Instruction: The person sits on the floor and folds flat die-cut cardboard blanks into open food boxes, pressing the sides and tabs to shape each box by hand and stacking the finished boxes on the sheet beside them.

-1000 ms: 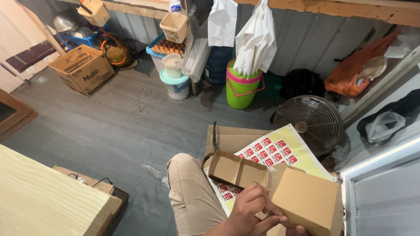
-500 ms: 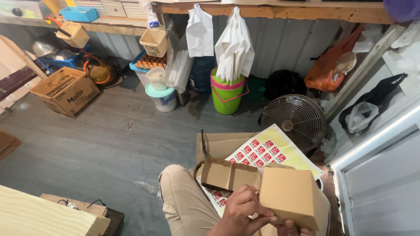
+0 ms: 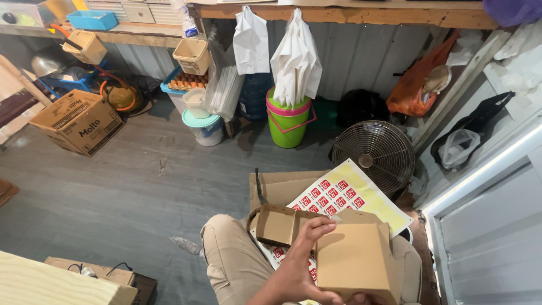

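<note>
A small brown cardboard box (image 3: 354,261) is held over my lap, its lid flap (image 3: 276,225) hanging open to the left. My left hand (image 3: 302,265) grips the box's left side, fingers curled over its top edge. Only the fingertips of my right hand (image 3: 361,297) show, under the box at the bottom edge of the view. A yellow sheet of red square stickers (image 3: 345,195) lies on the floor just beyond the box, on a flattened piece of cardboard (image 3: 278,186).
A round metal fan (image 3: 372,153) lies beside the sticker sheet. Against the back wall stand a green bucket (image 3: 289,123), a lidded white tub (image 3: 204,127) and a printed carton (image 3: 80,121). A wooden board (image 3: 51,282) is at the lower left, a white cabinet (image 3: 485,237) on the right.
The view has tilted and shifted, so the box sits lower and more centred. My left hand's fingers have slid up over the box's top edge.
</note>
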